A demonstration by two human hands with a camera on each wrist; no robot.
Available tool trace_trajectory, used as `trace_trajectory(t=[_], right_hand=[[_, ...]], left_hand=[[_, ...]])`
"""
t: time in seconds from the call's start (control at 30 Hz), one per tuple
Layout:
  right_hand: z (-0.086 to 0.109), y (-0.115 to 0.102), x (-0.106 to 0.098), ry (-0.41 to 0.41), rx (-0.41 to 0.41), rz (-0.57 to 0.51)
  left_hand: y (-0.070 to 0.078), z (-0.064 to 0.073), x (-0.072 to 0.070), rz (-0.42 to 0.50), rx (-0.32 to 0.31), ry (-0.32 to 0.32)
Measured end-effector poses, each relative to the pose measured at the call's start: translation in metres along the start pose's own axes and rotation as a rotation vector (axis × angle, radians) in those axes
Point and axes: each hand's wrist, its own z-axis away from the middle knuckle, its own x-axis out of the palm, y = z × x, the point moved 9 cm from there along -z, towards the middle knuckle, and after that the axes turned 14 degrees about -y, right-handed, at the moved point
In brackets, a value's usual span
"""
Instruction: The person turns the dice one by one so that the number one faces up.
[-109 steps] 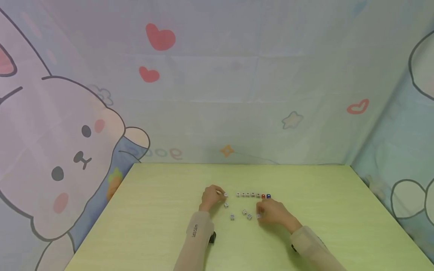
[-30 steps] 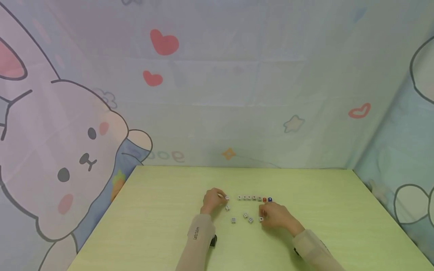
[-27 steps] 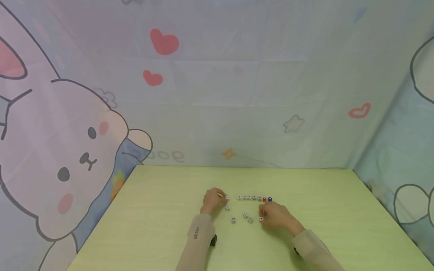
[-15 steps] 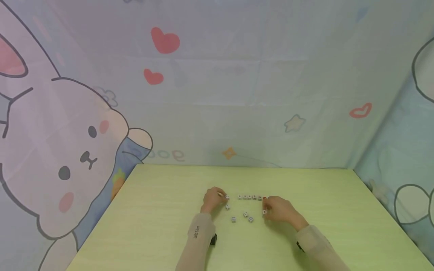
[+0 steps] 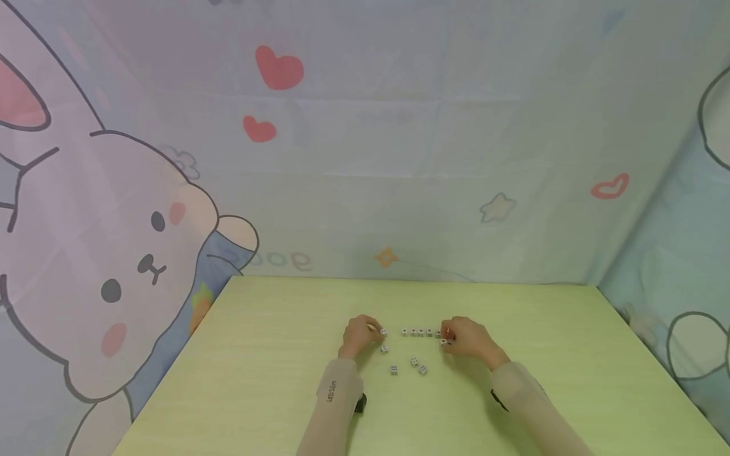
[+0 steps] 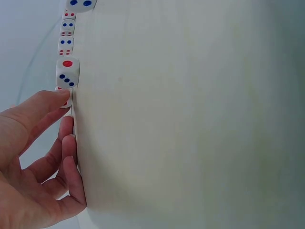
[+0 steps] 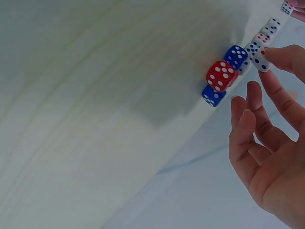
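Note:
My left hand [image 5: 360,335] pinches a white die [image 6: 68,99] between thumb and forefinger, left of a row of white dice [image 5: 421,332]. A larger-looking white die [image 6: 67,72] shows just past those fingertips in the left wrist view. Over the row's right end, my right hand [image 5: 469,337] pinches another white die [image 7: 261,60] between thumb and forefinger, its other fingers bent. Near that die in the right wrist view are a blue die [image 7: 236,56], a red die [image 7: 221,76] and a second blue die [image 7: 213,96]. In the head view the right hand mostly hides the coloured dice.
Several loose white dice lie nearer the person, among them one die [image 5: 384,349] below the left hand, one die [image 5: 394,370] farther forward and a pair of dice [image 5: 419,365]. The pale table [image 5: 274,354] meets a printed cloth backdrop [image 5: 365,158].
My right hand has moved away from the person with its white die, from in front of the row up to its right end, covering the coloured dice. My left hand stays in place.

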Motion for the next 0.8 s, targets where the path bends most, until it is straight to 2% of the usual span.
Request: trace_trajectory(t=[0.33, 0.63, 0.8], right_hand=[[-0.009, 0.005, 0.012, 0.009, 0.001, 0.011], [-0.011, 0.007, 0.012, 0.019, 0.008, 0.002], [-0.007, 0.012, 0.008, 0.016, 0.021, -0.048]], left_hand=[[0.002, 0.002, -0.001, 0.012, -0.002, -0.009], [0.0, 0.001, 0.0, 0.009, -0.007, -0.007], [0.0, 0.001, -0.002, 0.002, -0.02, 0.003]])
